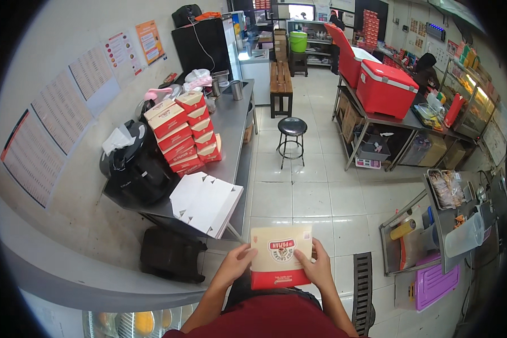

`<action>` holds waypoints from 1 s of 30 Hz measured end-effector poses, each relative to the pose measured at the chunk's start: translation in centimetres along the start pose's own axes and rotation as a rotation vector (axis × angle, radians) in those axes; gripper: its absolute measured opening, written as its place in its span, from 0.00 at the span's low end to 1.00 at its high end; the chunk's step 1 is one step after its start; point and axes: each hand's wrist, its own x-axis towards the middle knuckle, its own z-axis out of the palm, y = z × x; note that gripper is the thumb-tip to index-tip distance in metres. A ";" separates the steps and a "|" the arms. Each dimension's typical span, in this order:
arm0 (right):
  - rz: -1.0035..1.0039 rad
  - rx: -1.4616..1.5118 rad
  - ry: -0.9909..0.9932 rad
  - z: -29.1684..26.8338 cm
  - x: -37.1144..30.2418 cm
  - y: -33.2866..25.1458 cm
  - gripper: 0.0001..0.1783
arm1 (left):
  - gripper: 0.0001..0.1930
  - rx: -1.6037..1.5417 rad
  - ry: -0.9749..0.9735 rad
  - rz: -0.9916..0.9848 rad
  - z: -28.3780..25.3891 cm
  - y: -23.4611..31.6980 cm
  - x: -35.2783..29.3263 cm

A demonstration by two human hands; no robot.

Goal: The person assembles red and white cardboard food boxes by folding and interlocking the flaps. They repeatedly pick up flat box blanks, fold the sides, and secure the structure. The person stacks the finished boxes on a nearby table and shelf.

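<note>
Between my two hands, in front of my body, is a cream and red cardboard food box (pixel 280 269) with a printed lid. My left hand (pixel 236 263) grips its left edge. On the right side, my right hand (pixel 316 263) holds it with the thumb lying on the top face. The fingers beneath the box are hidden. Ahead to the left, a stack of flat white box blanks (pixel 204 201) lies at the near end of a steel table (pixel 239 112). Behind the blanks stand several piled red and cream food boxes (pixel 177 135).
A black rice cooker (pixel 138 169) stands left of the piled boxes. A black stool (pixel 292 128) and a wooden bench (pixel 280 84) are on the floor ahead. Right are red cooler boxes (pixel 386 90), a steel rack (pixel 428 219) and a purple-lidded bin (pixel 436 281). People stand farther back.
</note>
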 end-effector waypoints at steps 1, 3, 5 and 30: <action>0.056 -0.191 0.038 -0.4 -0.4 -0.1 0.34 | 0.29 0.159 0.024 -0.060 -0.2 -0.2 -0.2; 0.125 -0.527 -0.007 -1.1 -0.8 -0.3 0.42 | 0.28 0.476 0.078 -0.180 -0.7 -0.4 -0.6; 0.253 -0.724 -0.087 -1.5 -0.9 -0.3 0.45 | 0.29 0.509 0.049 -0.212 -0.9 -0.8 -0.4; 0.578 -0.407 -0.526 -3.9 0.6 5.3 0.39 | 0.38 0.503 -0.551 -0.676 -0.7 -0.2 2.4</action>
